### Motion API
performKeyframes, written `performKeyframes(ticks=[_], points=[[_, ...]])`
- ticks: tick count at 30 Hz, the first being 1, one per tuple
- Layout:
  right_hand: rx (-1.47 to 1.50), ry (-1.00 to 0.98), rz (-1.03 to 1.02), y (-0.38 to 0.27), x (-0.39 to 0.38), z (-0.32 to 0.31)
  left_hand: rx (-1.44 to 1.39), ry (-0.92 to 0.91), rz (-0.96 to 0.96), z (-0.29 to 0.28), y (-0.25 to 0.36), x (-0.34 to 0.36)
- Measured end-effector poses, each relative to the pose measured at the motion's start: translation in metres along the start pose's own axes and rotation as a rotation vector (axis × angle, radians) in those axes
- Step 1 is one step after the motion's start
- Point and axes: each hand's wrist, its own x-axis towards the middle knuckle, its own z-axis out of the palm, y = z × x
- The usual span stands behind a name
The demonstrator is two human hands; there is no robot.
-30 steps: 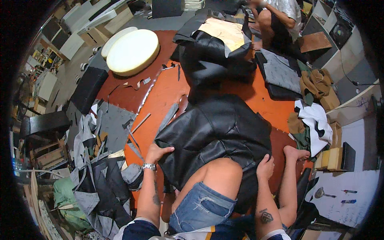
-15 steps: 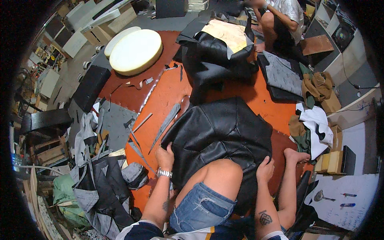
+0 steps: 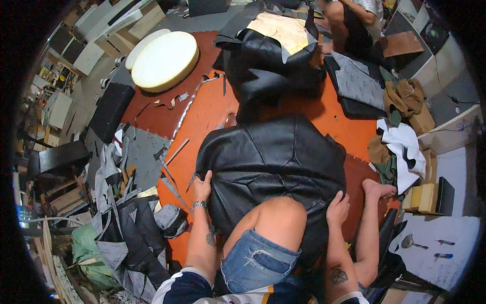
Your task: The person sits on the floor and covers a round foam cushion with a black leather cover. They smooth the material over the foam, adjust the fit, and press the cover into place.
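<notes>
A large black leather-like cover (image 3: 271, 147) with sewn panel seams spreads over the floor in front of me, its near part bunched against my raised knee. At its left edge my left hand (image 3: 202, 187) is closed, thumb on top and fingers underneath. The right edge is pinched by my right hand (image 3: 337, 209), whose fingertips are partly hidden. Both arms reach around my bent leg. Just beyond the cover lies a heap of black material (image 3: 273, 76) topped by a pale sheet (image 3: 281, 31).
Round cream foam pads (image 3: 165, 61) lie at the far left. A person (image 3: 349, 25) crouches at the far right, near a grey-topped black cushion (image 3: 354, 86). Dark fabric scraps (image 3: 136, 228) pile up at my left. A white board (image 3: 430, 248) with markers sits at my right.
The cover's left side has been drawn outward and lies flatter, now hiding more of the narrow grey strips. My left hand has shifted slightly left and up with its edge.
</notes>
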Motion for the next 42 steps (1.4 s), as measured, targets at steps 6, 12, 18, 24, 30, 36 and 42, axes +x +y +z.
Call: performKeyframes(ticks=[6,12,18,24,30,36,42], points=[[0.144,-0.065,-0.024,0.017,0.011,0.002,-0.098,-0.153,0.011,0.006,-0.027,0.014],[0.281,-0.227,-0.031,0.030,0.021,-0.003,0.084,-0.228,0.086,0.017,-0.061,0.045],[0.305,-0.212,-0.027,0.024,0.017,-0.007,0.007,-0.284,-0.049,0.016,-0.073,0.059],[0.327,-0.188,-0.052,0.024,0.016,-0.005,-0.049,-0.257,0.059,0.024,-0.087,0.066],[0.337,-0.156,-0.071,0.027,0.017,-0.002,-0.057,-0.234,0.075,0.020,-0.070,0.047],[0.308,-0.141,-0.067,0.030,0.019,0.001,0.000,-0.199,0.003,0.019,-0.044,0.032],[0.402,-0.140,-0.111,0.036,0.022,0.008,-0.016,-0.187,-0.064,0.018,-0.052,0.035]])
